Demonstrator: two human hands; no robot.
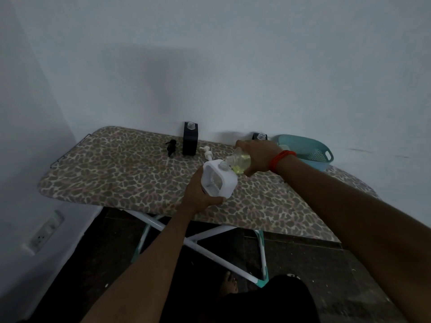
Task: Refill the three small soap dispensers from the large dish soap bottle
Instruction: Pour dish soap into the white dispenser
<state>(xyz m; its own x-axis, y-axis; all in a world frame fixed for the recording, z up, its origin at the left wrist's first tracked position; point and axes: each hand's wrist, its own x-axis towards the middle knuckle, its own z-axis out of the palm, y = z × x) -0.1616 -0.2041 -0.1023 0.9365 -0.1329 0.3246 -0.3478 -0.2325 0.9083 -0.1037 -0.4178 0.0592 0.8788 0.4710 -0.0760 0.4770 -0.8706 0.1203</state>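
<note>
Dish soap bottle (pixel 240 162) tipped on its side, mouth down-left, meeting the open neck of the white dispenser (pixel 219 183). Yellowish liquid pooled in the bottle's low side. Both held up over the ironing board (pixel 116 173), not resting on it. Pour looks to be in hand, but the light is dim and I can't confirm a stream or the fill level.

Risks, as judged: the neck is narrow and neither vessel is braced. A small wobble of either wrist would send soap down the white casing and onto the cloth cover. The dispenser is itself tilted, so overfilling would spill from the neck early.

Right hand (pixel 258 155): fingers wrapped over the bottle's body, closed round it; red band (pixel 283 159) at the wrist. Left hand (pixel 201 194): curled round the dispenser's lower part from beneath.

Beyond:
- White pump (pixel 207 153) lying just behind.
- Black pump (pixel 171 147) further left.
- One black dispenser (pixel 189 139) upright by the wall, neck open.
- Second black dispenser (pixel 259 136) half hidden behind the right hand.
- Teal basket (pixel 310 152) at far right.
</note>
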